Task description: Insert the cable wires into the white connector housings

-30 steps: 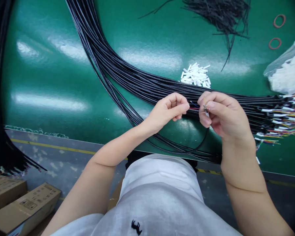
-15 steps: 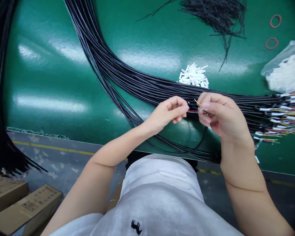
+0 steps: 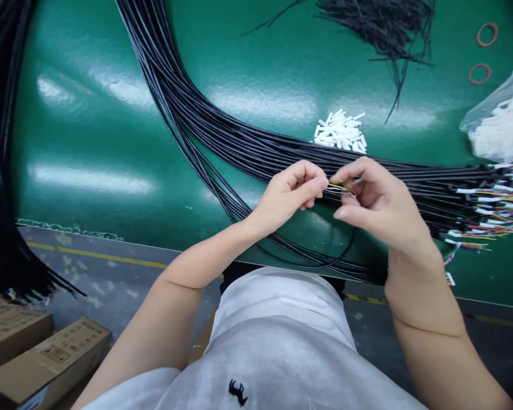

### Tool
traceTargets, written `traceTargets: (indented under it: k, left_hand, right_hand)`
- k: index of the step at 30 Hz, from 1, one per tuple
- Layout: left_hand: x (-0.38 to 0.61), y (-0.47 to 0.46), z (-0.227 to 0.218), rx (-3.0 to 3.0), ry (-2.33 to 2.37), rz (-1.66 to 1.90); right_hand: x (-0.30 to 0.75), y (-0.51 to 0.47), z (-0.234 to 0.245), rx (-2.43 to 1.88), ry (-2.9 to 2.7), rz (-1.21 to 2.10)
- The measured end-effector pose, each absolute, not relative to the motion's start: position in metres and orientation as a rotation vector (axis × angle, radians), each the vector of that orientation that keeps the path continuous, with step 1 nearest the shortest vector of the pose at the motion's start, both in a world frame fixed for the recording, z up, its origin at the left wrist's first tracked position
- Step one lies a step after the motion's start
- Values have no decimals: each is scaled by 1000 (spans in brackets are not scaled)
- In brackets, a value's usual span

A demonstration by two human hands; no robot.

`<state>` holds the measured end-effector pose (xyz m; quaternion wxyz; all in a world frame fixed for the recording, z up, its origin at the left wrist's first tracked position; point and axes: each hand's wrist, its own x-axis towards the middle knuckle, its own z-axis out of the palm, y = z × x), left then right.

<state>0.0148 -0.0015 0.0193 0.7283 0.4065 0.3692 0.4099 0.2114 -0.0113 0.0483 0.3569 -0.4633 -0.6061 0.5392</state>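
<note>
Thin coloured wires (image 3: 338,187), yellow and white among them, stretch between my two hands above the cable bundle. My left hand (image 3: 297,191) is closed in a pinch on one end of them. My right hand (image 3: 378,202) is at their other end, its thumb and forefinger spread apart around the wires; its inner fingers are partly hidden. Below the right hand curves a single black cable (image 3: 351,246), its upper end out of sight behind the hand. Under both hands runs a thick bundle of black cables (image 3: 239,136).
White sleeves (image 3: 341,131) lie piled behind the bundle, and a clear bag (image 3: 502,128) of white pieces is at right. Black strips (image 3: 380,25) and red rings (image 3: 479,74) lie farther back. More cables (image 3: 0,171) hang over the table edge at left, above cardboard boxes (image 3: 47,364).
The right thumb and forefinger have come apart from their pinch. The yellow wire, upright before, now lies along the line between the hands. My left hand has kept its pinch.
</note>
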Motion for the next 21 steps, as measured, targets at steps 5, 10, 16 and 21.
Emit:
traceTargets:
  k: [5, 10, 16, 21]
  left_hand:
    - [17, -4, 20, 876, 833, 872]
    - [18, -2, 24, 791, 856, 893]
    - [17, -2, 25, 781, 834, 903]
    - [18, -4, 23, 791, 791, 888]
  right_hand:
    - [205, -16, 50, -1257, -1410, 1220]
    - [207, -9, 57, -1164, -1061, 1550]
    - [211, -8, 58, -1129, -1090, 1592]
    - [209, -13, 53, -1136, -1393, 1345]
